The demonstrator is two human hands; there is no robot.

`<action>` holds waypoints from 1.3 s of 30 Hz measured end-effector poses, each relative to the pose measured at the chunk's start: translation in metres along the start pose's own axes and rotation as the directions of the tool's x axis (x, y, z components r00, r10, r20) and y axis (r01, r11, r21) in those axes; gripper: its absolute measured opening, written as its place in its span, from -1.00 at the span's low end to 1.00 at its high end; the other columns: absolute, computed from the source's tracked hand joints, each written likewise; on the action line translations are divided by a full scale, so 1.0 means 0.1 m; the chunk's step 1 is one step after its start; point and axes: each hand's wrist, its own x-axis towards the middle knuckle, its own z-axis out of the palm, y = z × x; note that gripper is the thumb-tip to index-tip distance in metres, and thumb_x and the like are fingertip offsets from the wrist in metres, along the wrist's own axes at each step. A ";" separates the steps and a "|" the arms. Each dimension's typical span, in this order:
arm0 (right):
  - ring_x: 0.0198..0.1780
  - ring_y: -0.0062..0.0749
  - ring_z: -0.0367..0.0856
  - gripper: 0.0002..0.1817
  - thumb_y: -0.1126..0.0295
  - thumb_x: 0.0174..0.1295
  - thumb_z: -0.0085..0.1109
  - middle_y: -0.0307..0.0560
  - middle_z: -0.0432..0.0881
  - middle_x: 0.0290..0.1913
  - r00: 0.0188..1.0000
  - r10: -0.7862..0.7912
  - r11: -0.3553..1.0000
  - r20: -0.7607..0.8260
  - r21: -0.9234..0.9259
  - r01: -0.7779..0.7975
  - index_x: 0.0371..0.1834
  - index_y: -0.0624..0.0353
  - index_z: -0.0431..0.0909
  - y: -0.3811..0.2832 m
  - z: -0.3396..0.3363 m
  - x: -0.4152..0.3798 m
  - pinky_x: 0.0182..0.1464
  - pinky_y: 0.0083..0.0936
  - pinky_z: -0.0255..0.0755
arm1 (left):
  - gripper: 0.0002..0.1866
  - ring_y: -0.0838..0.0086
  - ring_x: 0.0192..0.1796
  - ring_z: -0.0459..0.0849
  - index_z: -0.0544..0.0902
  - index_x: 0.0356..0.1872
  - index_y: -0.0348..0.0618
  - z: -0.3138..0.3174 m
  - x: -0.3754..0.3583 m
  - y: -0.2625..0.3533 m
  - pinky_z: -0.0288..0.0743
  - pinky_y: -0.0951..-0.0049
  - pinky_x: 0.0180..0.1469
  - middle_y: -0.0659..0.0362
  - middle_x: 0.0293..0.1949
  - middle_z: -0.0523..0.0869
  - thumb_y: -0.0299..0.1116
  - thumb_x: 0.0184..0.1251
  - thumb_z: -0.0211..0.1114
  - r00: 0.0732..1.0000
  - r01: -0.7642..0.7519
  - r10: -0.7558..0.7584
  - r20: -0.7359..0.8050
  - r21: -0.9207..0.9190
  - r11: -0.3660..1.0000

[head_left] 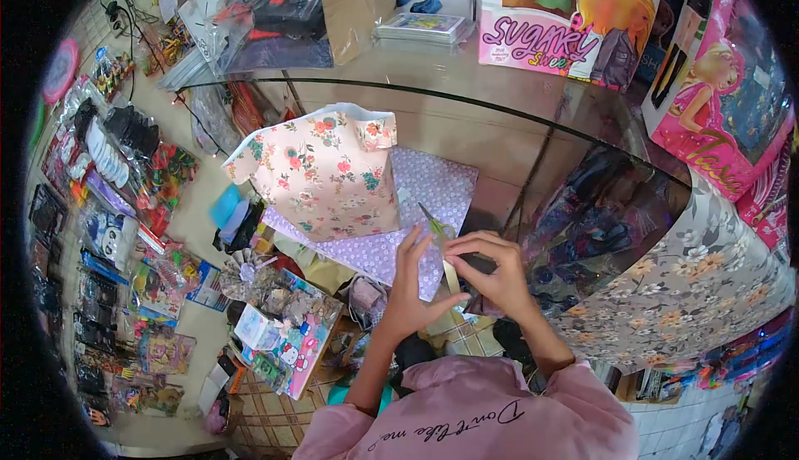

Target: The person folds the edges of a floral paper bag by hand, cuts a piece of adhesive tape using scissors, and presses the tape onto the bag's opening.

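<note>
My left hand (410, 285) is held up with its thumb and fingers spread apart, beside the scissors and a pale strip. My right hand (493, 270) is pinched at the lower end of small scissors (436, 222) with greenish handles; what exactly the fingertips hold is too small to tell. The pale strip (451, 281) hangs between my hands. Behind them stands a pink floral paper piece (333, 177), curled at its top. It rests on a lilac flowered sheet (433, 179).
A glass counter (416, 98) curves across the back, with a pink "Sugary" bag (574, 19) on it. Grey floral sheeting (691, 285) drapes at the right. Packaged goods (108, 160) lie at the left. A Hello Kitty box (301, 348) is near my left arm.
</note>
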 end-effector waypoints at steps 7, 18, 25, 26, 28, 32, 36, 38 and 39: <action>-0.18 -0.31 0.63 -0.86 0.49 0.02 0.37 -0.15 0.73 -0.25 1.000 -0.002 0.990 0.020 -0.142 0.005 -0.32 0.14 0.70 0.09 -0.09 -0.05 -0.04 -0.40 0.36 | -0.20 0.23 0.17 0.55 0.39 0.27 -0.29 0.05 0.08 -0.22 0.33 0.24 0.29 -0.03 0.11 0.58 -0.32 -0.05 0.55 0.937 0.075 -0.020 0.348 -0.146 0.987; -0.10 -0.32 0.62 -0.90 0.48 0.05 0.37 -0.06 0.69 -0.14 0.994 0.104 0.991 -0.011 0.088 -0.103 -0.34 0.19 0.72 0.27 -0.13 -0.06 0.02 -0.48 0.37 | -0.57 0.62 -0.18 0.52 0.55 -0.02 -0.36 0.17 -0.01 -0.33 0.46 0.47 0.03 0.21 -0.31 0.60 -0.40 0.12 0.48 0.866 0.246 -0.080 0.494 -0.281 0.927; 0.10 -0.48 0.48 -0.73 0.44 0.24 0.18 -0.15 0.56 0.03 0.869 0.445 0.729 0.217 0.476 -0.492 0.00 0.18 0.56 0.43 -0.05 -0.09 0.13 -0.51 0.34 | -0.58 0.57 -0.10 0.57 0.57 0.00 -0.33 0.14 0.03 -0.25 0.46 0.44 0.10 0.20 -0.22 0.63 -0.41 0.13 0.47 0.813 0.271 -0.048 0.581 -0.305 0.913; 0.11 -0.49 0.46 -0.72 0.41 0.26 0.15 -0.16 0.55 0.03 0.871 0.457 0.743 0.182 0.460 -0.486 0.03 0.17 0.52 0.44 -0.02 -0.10 0.13 -0.52 0.33 | -0.61 0.58 -0.12 0.58 0.58 -0.01 -0.32 0.16 0.03 -0.25 0.46 0.46 0.06 0.18 -0.21 0.65 -0.40 0.15 0.45 0.832 0.241 -0.023 0.555 -0.323 0.915; 0.13 -0.51 0.42 -0.69 0.33 0.32 0.09 -0.18 0.52 0.04 0.872 0.476 0.769 0.112 0.429 -0.474 0.09 0.15 0.45 0.49 0.05 -0.15 0.14 -0.55 0.31 | -0.66 0.58 -0.15 0.59 0.61 -0.03 -0.28 0.19 0.01 -0.26 0.45 0.50 -0.01 0.14 -0.21 0.68 -0.39 0.19 0.41 0.866 0.178 0.025 0.500 -0.355 0.918; 0.07 -0.45 0.47 -0.73 0.29 0.31 0.14 -0.16 0.54 -0.03 0.924 0.383 0.830 0.008 0.437 -0.347 -0.02 0.18 0.50 0.51 0.09 -0.28 0.19 -0.43 0.30 | -0.69 0.58 -0.02 0.57 0.57 0.04 -0.26 0.16 -0.03 -0.37 0.44 0.49 0.06 0.15 -0.06 0.65 -0.47 0.29 0.30 0.885 0.434 -0.272 0.379 -0.456 0.777; -0.04 -0.24 0.55 -0.77 0.29 0.28 0.19 -0.04 0.57 -0.19 0.948 0.021 0.986 0.317 0.149 -0.071 -0.20 0.27 0.56 0.48 0.06 -0.43 0.25 -0.28 0.27 | -0.70 0.47 0.18 0.50 0.52 0.09 -0.30 0.15 0.02 -0.47 0.37 0.43 0.21 0.09 0.12 0.57 -0.46 0.37 0.20 0.917 0.388 -0.365 0.160 -0.565 0.728; -0.13 -0.13 0.56 -0.76 0.30 0.27 0.21 0.03 0.56 -0.28 0.892 -0.024 0.999 0.451 0.037 0.008 -0.28 0.31 0.58 0.49 0.11 -0.46 0.28 -0.21 0.23 | -0.70 0.44 0.21 0.49 0.52 0.08 -0.32 0.19 0.01 -0.55 0.33 0.39 0.27 0.08 0.14 0.56 -0.41 0.40 0.18 0.905 0.394 -0.404 0.133 -0.621 0.678; -0.26 -0.09 0.55 -0.74 0.30 0.21 0.28 0.07 0.52 -0.40 0.919 -0.019 0.998 0.394 0.055 -0.003 -0.37 0.33 0.58 0.52 0.16 -0.48 0.22 -0.14 0.29 | -0.62 0.37 0.29 0.45 0.50 0.16 -0.32 0.17 0.01 -0.55 0.24 0.31 0.36 0.05 0.22 0.52 -0.26 0.49 0.08 0.882 0.432 -0.447 0.150 -0.640 0.636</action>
